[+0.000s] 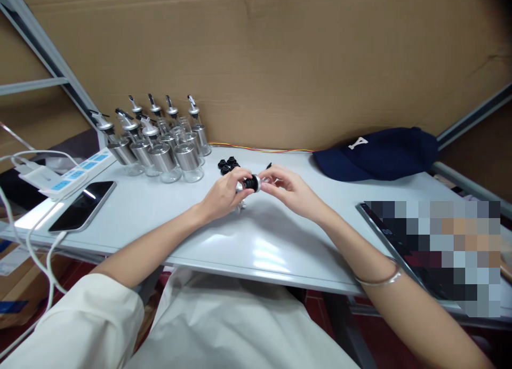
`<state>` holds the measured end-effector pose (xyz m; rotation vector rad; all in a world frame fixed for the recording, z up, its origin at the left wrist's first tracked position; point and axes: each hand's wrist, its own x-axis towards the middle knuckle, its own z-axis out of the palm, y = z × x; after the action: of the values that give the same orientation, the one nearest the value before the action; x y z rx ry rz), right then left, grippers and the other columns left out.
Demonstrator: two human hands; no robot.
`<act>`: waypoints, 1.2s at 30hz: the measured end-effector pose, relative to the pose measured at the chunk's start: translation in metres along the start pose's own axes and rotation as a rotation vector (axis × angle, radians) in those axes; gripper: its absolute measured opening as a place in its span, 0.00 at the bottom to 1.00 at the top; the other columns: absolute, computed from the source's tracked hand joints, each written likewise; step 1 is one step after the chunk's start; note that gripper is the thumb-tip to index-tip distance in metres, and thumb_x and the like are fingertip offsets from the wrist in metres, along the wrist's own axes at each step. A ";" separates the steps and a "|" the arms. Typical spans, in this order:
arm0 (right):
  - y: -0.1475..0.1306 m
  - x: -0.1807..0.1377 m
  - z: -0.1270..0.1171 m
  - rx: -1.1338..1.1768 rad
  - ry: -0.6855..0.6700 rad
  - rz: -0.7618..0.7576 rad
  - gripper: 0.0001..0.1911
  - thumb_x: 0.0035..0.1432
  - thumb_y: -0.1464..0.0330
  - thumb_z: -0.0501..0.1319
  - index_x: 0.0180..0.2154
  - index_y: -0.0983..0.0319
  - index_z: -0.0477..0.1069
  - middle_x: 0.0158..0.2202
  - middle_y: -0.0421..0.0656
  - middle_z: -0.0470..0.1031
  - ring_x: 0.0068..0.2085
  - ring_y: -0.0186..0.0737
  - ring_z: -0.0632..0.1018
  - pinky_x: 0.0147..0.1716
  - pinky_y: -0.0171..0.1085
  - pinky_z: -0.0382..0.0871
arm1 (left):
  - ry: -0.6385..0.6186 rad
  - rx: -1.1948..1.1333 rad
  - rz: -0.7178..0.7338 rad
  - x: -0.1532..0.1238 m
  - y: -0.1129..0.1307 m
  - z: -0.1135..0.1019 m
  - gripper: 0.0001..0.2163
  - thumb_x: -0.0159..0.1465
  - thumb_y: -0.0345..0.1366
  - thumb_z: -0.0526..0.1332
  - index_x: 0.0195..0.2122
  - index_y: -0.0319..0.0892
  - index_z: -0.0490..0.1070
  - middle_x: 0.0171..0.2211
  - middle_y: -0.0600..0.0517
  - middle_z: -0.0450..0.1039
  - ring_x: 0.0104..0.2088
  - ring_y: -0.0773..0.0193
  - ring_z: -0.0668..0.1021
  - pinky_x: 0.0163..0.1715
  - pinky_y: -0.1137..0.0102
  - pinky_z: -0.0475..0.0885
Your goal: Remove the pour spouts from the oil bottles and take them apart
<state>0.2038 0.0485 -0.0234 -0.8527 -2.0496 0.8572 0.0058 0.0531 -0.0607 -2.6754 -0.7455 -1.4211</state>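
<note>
Both hands meet over the middle of the table around one bottle pourer (pixel 256 183), with its black ribbed stopper to the left and silver collar to the right. My left hand (pixel 224 194) is closed, fingertips on the stopper end. My right hand (pixel 288 190) pinches the spout side; its fingers partly cover the spout. Just behind my left fingers lie several black rubber pieces (pixel 226 165). Under that hand some small silver parts (pixel 240 207) show, mostly hidden. To the left stand several glass bottles with steel sleeves (pixel 163 158), many topped with pourers.
A phone (pixel 82 206) on a cable and a white power strip (pixel 80 173) lie at the left. At the right are a navy cap (pixel 380 154) and a dark flat device, partly blurred out (pixel 394 241). Cardboard (pixel 272 65) walls the back; thin wires (pixel 260 148) run along its foot.
</note>
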 end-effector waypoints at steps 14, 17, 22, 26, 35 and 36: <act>0.000 -0.008 0.009 -0.273 0.018 -0.044 0.12 0.58 0.59 0.56 0.32 0.59 0.57 0.25 0.37 0.66 0.25 0.32 0.65 0.28 0.33 0.59 | -0.021 0.261 0.048 0.005 0.010 -0.005 0.11 0.65 0.37 0.55 0.47 0.42 0.58 0.37 0.49 0.72 0.34 0.64 0.73 0.35 0.67 0.64; -0.002 -0.007 0.006 -0.310 0.047 -0.023 0.11 0.61 0.61 0.51 0.29 0.60 0.58 0.23 0.37 0.66 0.24 0.33 0.65 0.27 0.33 0.58 | 0.006 0.272 0.094 0.006 0.010 -0.006 0.13 0.65 0.32 0.54 0.50 0.43 0.54 0.38 0.50 0.73 0.33 0.66 0.74 0.36 0.67 0.63; -0.009 -0.006 0.004 -0.223 0.033 -0.009 0.20 0.63 0.59 0.45 0.22 0.60 0.57 0.18 0.37 0.64 0.21 0.31 0.64 0.25 0.32 0.57 | 0.041 0.331 0.118 0.008 0.009 -0.010 0.09 0.65 0.35 0.56 0.45 0.44 0.57 0.38 0.50 0.74 0.37 0.65 0.75 0.37 0.66 0.62; -0.009 -0.006 0.004 -0.215 0.046 -0.020 0.20 0.64 0.59 0.46 0.23 0.61 0.61 0.20 0.38 0.66 0.23 0.32 0.66 0.27 0.32 0.59 | 0.040 0.338 0.131 0.008 0.009 -0.011 0.06 0.66 0.37 0.55 0.41 0.43 0.60 0.36 0.50 0.74 0.36 0.65 0.75 0.38 0.66 0.62; 0.004 -0.004 0.006 -0.398 0.292 -0.418 0.13 0.54 0.72 0.55 0.44 0.60 0.63 0.40 0.47 0.66 0.39 0.41 0.70 0.36 0.39 0.65 | 0.076 0.330 0.098 0.010 0.011 -0.012 0.06 0.65 0.33 0.57 0.42 0.41 0.63 0.34 0.52 0.76 0.31 0.68 0.75 0.39 0.67 0.61; 0.004 -0.004 0.006 -0.405 0.323 -0.435 0.13 0.54 0.72 0.56 0.44 0.61 0.63 0.40 0.47 0.65 0.39 0.41 0.70 0.35 0.39 0.66 | 0.077 0.333 0.097 0.010 0.011 -0.012 0.06 0.64 0.32 0.57 0.41 0.41 0.64 0.32 0.53 0.75 0.29 0.68 0.75 0.39 0.67 0.61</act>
<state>0.2021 0.0456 -0.0313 -0.6576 -2.0293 0.0596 0.0062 0.0443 -0.0437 -2.3583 -0.7580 -1.2429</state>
